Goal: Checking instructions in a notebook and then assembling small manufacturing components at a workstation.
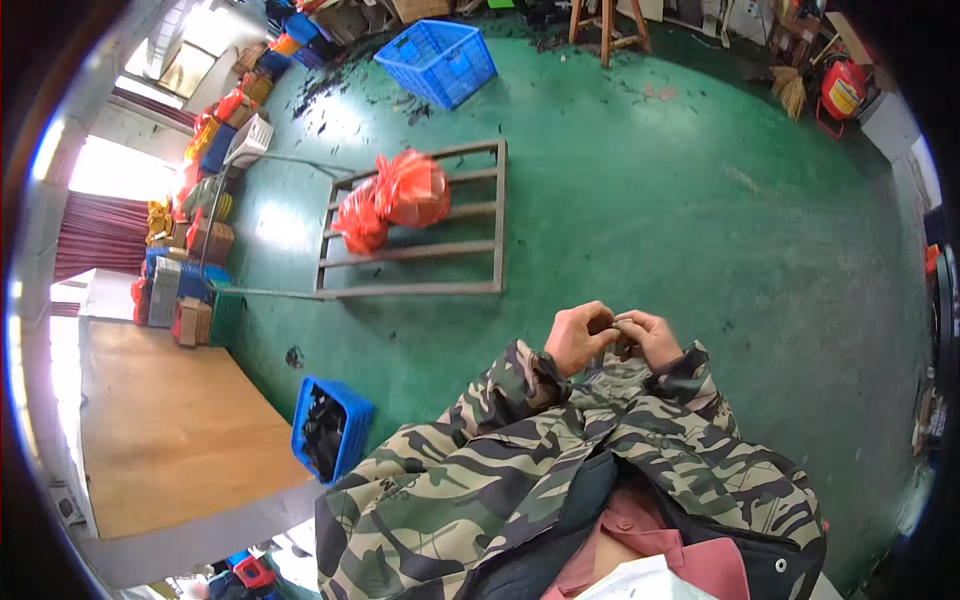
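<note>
Meeting before the camouflage jacket (450,500), left hand (574,340) and right hand (652,340) curl fingers (636,322) nearly closed, anything pinched between too unclear to tell.

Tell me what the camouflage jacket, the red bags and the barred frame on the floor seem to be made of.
Jacket: probably woven cloth, matte, from its soft folds.
Red bags: thin, glossy plastic, from crinkles and bright highlights.
Frame: likely dull metal, given its slim straight bars; wood remains possible.

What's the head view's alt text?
A person's left hand and right hand are close together at the front of a camouflage jacket. Beyond, red bags sit on a metal cart, with a blue crate farther off on the green floor.
</note>
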Motion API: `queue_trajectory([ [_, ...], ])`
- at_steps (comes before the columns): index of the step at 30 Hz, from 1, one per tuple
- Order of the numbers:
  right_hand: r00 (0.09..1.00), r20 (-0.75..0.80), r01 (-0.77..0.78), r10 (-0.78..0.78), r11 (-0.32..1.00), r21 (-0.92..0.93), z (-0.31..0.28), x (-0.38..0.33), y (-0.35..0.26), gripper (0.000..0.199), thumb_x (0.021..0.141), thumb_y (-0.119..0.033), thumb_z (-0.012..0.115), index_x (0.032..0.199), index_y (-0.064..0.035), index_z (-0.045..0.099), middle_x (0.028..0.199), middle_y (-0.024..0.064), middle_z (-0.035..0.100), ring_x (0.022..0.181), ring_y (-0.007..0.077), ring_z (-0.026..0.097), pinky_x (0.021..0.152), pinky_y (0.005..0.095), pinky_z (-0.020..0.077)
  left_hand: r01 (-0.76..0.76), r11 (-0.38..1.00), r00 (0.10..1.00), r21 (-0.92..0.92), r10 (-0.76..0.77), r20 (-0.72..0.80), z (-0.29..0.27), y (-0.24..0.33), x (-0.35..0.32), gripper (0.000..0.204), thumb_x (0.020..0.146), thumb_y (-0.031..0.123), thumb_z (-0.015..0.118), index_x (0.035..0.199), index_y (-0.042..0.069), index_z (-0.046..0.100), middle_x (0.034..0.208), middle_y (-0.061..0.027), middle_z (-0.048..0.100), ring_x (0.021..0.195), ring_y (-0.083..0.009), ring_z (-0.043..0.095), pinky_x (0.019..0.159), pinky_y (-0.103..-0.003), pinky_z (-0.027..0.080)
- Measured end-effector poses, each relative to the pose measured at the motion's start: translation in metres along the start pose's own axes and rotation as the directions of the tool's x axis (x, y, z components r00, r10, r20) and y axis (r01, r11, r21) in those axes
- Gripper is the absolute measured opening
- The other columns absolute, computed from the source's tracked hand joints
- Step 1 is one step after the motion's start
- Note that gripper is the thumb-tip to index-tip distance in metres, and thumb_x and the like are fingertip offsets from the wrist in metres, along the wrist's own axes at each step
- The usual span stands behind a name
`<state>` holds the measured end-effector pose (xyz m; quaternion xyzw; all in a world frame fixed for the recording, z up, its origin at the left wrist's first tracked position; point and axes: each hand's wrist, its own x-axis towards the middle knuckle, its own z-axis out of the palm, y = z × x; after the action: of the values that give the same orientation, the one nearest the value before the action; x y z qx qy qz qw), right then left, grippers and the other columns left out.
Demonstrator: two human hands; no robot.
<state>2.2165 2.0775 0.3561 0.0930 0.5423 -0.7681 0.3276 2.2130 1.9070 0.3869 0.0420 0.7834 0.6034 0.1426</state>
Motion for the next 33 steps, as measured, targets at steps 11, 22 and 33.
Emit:
queue_trajectory([
  [11, 0.995, 0.013, -0.101, 0.100, 0.990, 0.098, -0.117, 0.174, -0.119, 0.017, 0.086, -0.019, 0.055, 0.082, -0.0025, 0.054, 0.068, 0.0046, 0.056, 0.056, 0.0137, 0.053, 0.051, 0.0275, 0.0450, -0.001, 0.993, 0.982, 0.117, -0.022, 0.189, -0.017, 0.011, 0.258, 0.014, 0.070, 0.004, 0.064, 0.081, -0.003, 0.057, 0.067, -0.0117, 0.061, 0.061, -0.0152, 0.060, 0.057, -0.028, 0.048],
  [22, 0.979, -0.198, -0.001, 0.053, 0.968, 0.252, -0.188, 0.364, -0.123, 0.008, 0.082, -0.009, 0.059, 0.081, -0.0016, 0.055, 0.063, 0.0037, 0.053, 0.053, 0.0126, 0.050, 0.048, 0.0256, 0.0411, 0.145, 0.983, 0.926, -0.110, -0.095, 0.365, -0.042, -0.107, 0.454, 0.011, 0.076, 0.003, 0.056, 0.083, -0.006, 0.056, 0.070, -0.0121, 0.062, 0.060, -0.0158, 0.062, 0.055, -0.028, 0.049],
  [33, 0.964, 0.230, -0.207, 0.135, 0.922, 0.328, -0.198, 0.547, -0.211, 0.010, 0.083, -0.009, 0.057, 0.079, -0.0036, 0.049, 0.065, 0.0035, 0.052, 0.056, 0.0127, 0.050, 0.052, 0.0268, 0.0407, 0.294, 0.900, 0.939, -0.321, -0.209, 0.274, -0.143, -0.139, 0.600, 0.006, 0.082, 0.001, 0.053, 0.085, -0.004, 0.053, 0.075, -0.0093, 0.060, 0.065, -0.0150, 0.060, 0.059, -0.028, 0.050],
])
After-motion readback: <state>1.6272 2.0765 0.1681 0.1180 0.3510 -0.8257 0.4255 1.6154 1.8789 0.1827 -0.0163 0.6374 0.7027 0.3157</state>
